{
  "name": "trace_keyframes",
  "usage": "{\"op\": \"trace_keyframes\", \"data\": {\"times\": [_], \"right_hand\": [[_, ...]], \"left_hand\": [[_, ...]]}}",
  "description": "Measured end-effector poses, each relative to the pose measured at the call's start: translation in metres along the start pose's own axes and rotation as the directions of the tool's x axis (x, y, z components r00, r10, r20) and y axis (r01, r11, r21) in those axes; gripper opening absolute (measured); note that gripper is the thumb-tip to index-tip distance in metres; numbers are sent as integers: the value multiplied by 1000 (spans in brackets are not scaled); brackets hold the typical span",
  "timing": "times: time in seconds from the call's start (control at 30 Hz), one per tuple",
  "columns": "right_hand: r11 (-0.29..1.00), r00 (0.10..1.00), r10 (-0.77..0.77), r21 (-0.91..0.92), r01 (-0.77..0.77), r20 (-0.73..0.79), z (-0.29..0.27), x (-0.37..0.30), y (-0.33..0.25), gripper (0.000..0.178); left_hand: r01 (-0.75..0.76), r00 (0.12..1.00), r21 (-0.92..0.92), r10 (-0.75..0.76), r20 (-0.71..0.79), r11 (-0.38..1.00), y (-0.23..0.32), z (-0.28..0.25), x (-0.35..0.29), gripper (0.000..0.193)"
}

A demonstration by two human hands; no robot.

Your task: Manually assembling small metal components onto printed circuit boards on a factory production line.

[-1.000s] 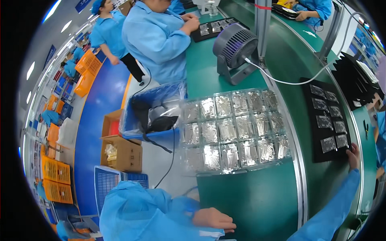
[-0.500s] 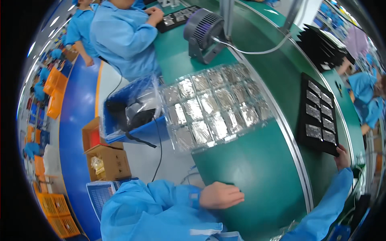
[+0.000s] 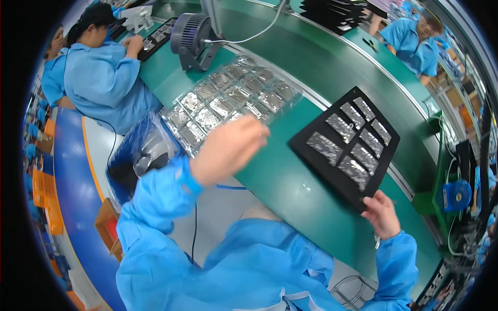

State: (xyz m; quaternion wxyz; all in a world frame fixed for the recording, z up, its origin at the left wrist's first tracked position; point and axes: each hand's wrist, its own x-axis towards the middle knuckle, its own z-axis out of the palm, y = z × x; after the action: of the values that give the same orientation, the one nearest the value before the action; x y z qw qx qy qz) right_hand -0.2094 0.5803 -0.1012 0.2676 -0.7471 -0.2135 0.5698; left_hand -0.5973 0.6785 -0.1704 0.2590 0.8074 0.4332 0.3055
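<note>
My right hand (image 3: 382, 213) grips the near corner of a black flat tray (image 3: 326, 181), thumb on top. Several dark rectangular pieces with silvery specks (image 3: 341, 128) lie on it in two rows. The tray sits slanted over the green bench. My left hand (image 3: 231, 147) hangs over the near edge of a clear plastic tray (image 3: 282, 115) whose pockets hold flat silvery metal parts. Motion smears its fingers, so whether they hold anything cannot be made out.
A grey fan (image 3: 191, 39) stands beyond the clear tray, its white cable running right. At left is a plastic-lined blue bin (image 3: 120, 155). A co-worker in blue (image 3: 98, 78) handles another black tray (image 3: 156, 39). Black sheets (image 3: 332, 14) are stacked at the back; pliers (image 3: 370, 44) lie nearby.
The black tray has come from the conveyor side onto the bench near me, with my right hand on its corner. My left hand has risen from the bench toward the clear tray. The view has shifted.
</note>
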Motion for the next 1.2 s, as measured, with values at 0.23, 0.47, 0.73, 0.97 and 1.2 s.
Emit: {"op": "trace_keyframes", "data": {"times": [0.23, 0.47, 0.73, 0.97, 1.2], "right_hand": [[983, 948, 157, 46, -177, 278, 69, -63, -14, 44], [950, 960, 93, 265, -165, 263, 94, -80, -1, 26], [887, 966, 68, 429, -172, 248, 82, -70, 26, 27], [834, 967, 115, 507, -217, 226, 78, -68, 42, 33], [848, 919, 164, 425, -317, 358, 77, -55, 49, 32]], "left_hand": [[-288, 900, 144, 216, 380, 947, -103, -7, 131, 27], [-462, 780, 224, 273, 563, 858, -93, -5, 183, 36], [-579, 652, 225, 279, 705, 783, -80, 21, 223, 32], [-488, 675, 197, 225, 702, 850, -80, 22, 231, 25], [-291, 702, 217, 54, 710, 932, -75, 27, 223, 32]]}}
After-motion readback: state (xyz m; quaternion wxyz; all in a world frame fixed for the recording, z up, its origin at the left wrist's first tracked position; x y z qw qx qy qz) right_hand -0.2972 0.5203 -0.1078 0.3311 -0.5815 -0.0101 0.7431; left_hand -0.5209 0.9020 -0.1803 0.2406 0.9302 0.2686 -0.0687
